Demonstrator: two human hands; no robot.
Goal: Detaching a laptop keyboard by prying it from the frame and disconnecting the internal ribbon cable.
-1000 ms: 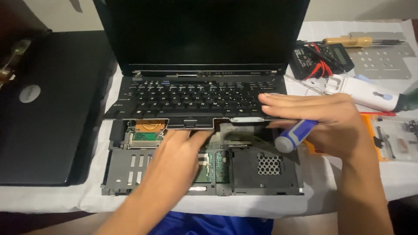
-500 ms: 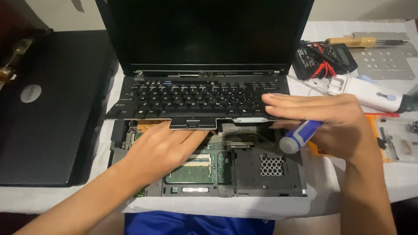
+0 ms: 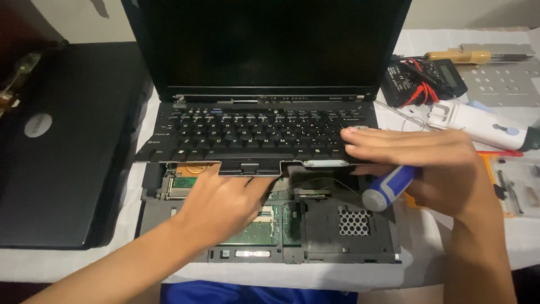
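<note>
An open black laptop (image 3: 264, 84) lies before me with its palm rest off and the circuit boards in its base (image 3: 349, 225) exposed. The keyboard (image 3: 253, 132) sits loose, its front edge raised a little. My left hand (image 3: 225, 205) lies palm down over the boards, fingers reaching under the keyboard's front edge, where the fingertips are hidden. My right hand (image 3: 427, 163) grips a blue and white screwdriver (image 3: 388, 188) in its palm while its fingers rest flat on the keyboard's front right corner.
A closed black laptop (image 3: 62, 146) lies to the left. At the right are a black multimeter with red leads (image 3: 427, 79), a wooden-handled screwdriver (image 3: 455, 55), a perforated metal plate (image 3: 503, 79), a white tool (image 3: 484, 124) and a clear parts box (image 3: 517, 186).
My left hand has slid left and forward, its fingers going further under the keyboard's front edge. My right hand stays on the keyboard corner with the screwdriver.
</note>
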